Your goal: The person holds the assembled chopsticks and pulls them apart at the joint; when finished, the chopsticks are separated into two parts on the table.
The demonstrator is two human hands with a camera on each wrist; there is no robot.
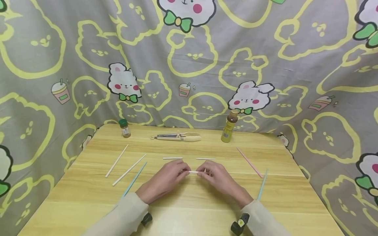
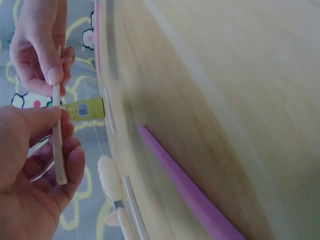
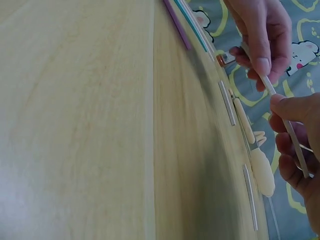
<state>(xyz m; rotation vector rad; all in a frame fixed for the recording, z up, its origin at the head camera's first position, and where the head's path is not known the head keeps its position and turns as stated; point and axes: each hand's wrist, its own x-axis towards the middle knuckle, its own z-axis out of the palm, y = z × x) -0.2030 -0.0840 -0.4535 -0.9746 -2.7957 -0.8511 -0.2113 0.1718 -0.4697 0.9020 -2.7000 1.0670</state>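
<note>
Both hands pinch one thin white stick point(image 1: 193, 171) above the middle of the table, one toward each end. My left hand point(image 1: 167, 177) grips its left part between thumb and fingers. On the other part, the thumb and fingers of my right hand point(image 1: 220, 177) close in the same way. The left wrist view shows the stick point(image 2: 57, 145) straight and whole, with a short span bare between the two thumbs. Just beyond the hands, two short white sticks point(image 1: 172, 158) lie end to end with a gap between them.
Two longer white sticks point(image 1: 117, 160) and a blue stick point(image 1: 135, 178) lie at left. A pink stick point(image 1: 249, 162) and another blue stick point(image 1: 262, 183) lie at right. A purple stick point(image 2: 185, 185) lies near my left wrist. Behind are a green-capped jar point(image 1: 124, 128), tongs point(image 1: 175, 136) and a bottle point(image 1: 228, 127).
</note>
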